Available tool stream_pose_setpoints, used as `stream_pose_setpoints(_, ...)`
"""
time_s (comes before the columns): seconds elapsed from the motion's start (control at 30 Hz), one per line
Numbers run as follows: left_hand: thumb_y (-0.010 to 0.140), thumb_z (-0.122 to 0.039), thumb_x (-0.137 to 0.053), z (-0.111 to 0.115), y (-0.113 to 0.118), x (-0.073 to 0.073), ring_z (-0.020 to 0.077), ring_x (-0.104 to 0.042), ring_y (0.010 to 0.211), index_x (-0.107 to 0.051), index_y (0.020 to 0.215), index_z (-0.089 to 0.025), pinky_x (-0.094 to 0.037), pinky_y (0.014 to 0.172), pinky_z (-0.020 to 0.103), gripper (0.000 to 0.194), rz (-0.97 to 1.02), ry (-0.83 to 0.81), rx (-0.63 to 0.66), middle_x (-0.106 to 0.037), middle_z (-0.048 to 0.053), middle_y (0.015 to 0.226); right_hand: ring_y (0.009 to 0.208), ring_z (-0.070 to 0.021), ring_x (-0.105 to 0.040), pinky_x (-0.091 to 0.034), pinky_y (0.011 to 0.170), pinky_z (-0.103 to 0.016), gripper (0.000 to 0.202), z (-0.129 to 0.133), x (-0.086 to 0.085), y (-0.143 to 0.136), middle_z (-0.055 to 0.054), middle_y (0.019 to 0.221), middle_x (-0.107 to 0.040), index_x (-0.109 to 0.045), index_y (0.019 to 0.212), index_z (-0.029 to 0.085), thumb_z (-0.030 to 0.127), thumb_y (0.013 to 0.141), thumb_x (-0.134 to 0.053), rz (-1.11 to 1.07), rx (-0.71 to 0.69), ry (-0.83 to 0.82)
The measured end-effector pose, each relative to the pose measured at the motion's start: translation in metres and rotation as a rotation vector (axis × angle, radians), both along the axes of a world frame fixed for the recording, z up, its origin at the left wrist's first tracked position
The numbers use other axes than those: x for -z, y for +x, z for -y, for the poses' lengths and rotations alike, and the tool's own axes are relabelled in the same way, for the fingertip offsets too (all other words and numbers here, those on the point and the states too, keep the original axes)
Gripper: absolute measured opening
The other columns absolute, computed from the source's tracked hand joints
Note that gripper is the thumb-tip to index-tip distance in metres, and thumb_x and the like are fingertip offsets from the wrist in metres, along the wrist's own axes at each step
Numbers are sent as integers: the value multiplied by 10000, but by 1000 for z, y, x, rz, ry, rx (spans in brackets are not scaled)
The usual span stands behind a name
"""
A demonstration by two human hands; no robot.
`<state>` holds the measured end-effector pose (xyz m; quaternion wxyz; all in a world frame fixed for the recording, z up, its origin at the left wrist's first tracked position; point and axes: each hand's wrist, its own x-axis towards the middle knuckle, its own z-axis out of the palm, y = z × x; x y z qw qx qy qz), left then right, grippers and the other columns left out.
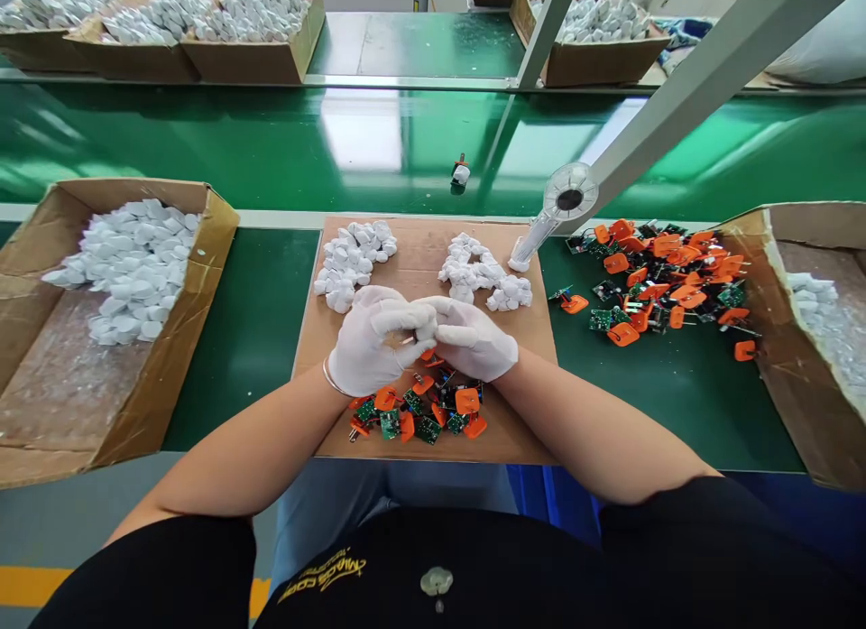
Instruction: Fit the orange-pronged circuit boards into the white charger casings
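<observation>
My left hand point(375, 340) and my right hand point(470, 337), both in white gloves, meet over the cardboard sheet point(412, 250). Their fingertips are pinched together around a small white plastic part point(428, 333), mostly covered by the fingers. An orange piece shows just beneath it; whether it is joined to the part I cannot tell. Under my hands lies a pile of small green circuit boards with orange tabs point(426, 412). Beyond my hands, white plastic parts sit in a left cluster point(355, 259) and a right cluster point(477, 272).
A cardboard box of white parts point(203, 277) stands left, another box point(778, 277) right. More orange-tabbed boards point(663, 277) are heaped at right. A small fan point(569, 196) stands by a slanted metal post point(649, 115). One assembled piece point(461, 172) rests on the green belt point(257, 142).
</observation>
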<state>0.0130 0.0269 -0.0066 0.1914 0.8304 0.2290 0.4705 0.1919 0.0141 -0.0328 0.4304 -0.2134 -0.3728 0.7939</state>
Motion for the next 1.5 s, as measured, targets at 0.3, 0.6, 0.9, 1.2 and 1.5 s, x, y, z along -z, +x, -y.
stream_pose_setpoints(0.3,797,-280,-722,-6,-13,-2,316,-559,1241,-700,984,-241,-386,1079,553,193,-367,-84,-37,-606,97,1400,780,-165,-667,-530,723,-292,459,-5,-3,12,-27,839,-724,-637,949,149,255,596,-911,250,-68,-3)
stream_pose_setpoints(0.6,786,-290,-741,-1,-7,7,290,-580,1214,-688,939,-241,-429,1037,524,169,-318,16,-11,-644,78,1376,679,-129,-570,-492,683,-290,367,1,-5,8,25,705,-624,-613,726,154,280,580,-925,447,-87,64)
stream_pose_setpoints(0.9,776,-192,-758,-4,-4,13,286,-596,1150,-675,795,-244,-466,968,524,100,-191,64,16,-729,19,1191,676,-120,-511,-449,655,-284,339,-1,-5,7,46,697,-546,-630,798,160,331,650,-882,379,-110,187)
stream_pose_setpoints(1.2,775,-254,-765,-2,-3,8,261,-626,1104,-599,1004,-254,-477,974,522,283,-232,35,-9,-696,70,1243,629,-123,-474,-402,611,-289,358,7,-3,6,31,658,-552,-632,726,164,371,613,-902,523,52,131)
stream_pose_setpoints(1.5,794,-316,-830,-3,-5,3,221,-684,1036,-642,988,-249,-508,957,453,278,-111,-52,34,-737,52,1123,640,-125,-443,-405,617,-286,340,1,-8,3,29,657,-480,-568,714,184,450,821,-752,280,-69,192)
